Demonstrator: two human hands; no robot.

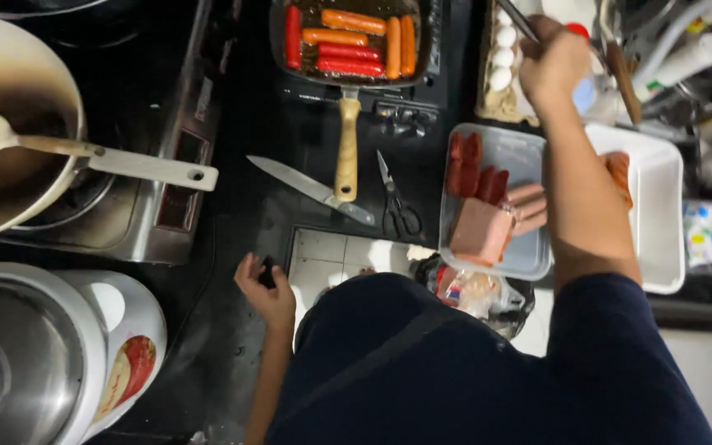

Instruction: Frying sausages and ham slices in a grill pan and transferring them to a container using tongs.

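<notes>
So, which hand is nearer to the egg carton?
The right hand. It is raised right beside the egg carton, holding a metal utensil. The left hand rests far below it, at the dark counter's front edge.

Bare dark surface (232,239) lies open between the stove (154,124) and the kitchen knife (311,188). Right of it, scissors (395,202), the meat tray (496,202) and white container (657,214) crowd together; the egg carton (500,58) blocks behind.

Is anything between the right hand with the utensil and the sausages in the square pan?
Nothing visible blocks it. The right hand holds a metal utensil over the egg carton, just right of the square pan of sausages; only the pan's rim lies between.
</notes>
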